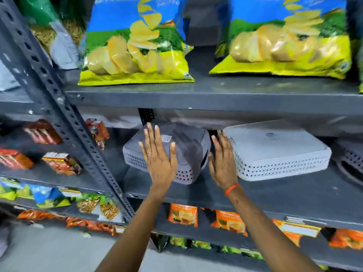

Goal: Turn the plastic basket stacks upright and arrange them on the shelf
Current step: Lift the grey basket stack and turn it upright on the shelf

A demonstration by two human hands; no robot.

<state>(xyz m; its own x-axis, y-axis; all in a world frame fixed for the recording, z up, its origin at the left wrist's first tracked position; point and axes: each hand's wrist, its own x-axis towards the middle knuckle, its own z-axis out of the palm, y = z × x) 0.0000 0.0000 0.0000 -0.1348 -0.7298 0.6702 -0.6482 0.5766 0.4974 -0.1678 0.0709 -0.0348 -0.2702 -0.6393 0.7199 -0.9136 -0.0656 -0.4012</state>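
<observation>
A dark grey perforated basket stack (188,146) lies upside down on the middle shelf (275,195), its flat bottom facing up. My left hand (159,156) lies flat on top of it, fingers spread. My right hand (222,160) is open between this stack and a light grey basket stack (279,152), also upside down, to the right. The right hand's fingers touch the light grey stack's left edge. A third dark basket (351,160) shows partly at the far right edge.
Large chip bags (137,46) stand on the shelf above. Small snack packets (60,161) fill the left shelves, and orange packets (182,214) hang below. A slotted metal upright (59,107) runs diagonally at left. The upper shelf edge sits low over the baskets.
</observation>
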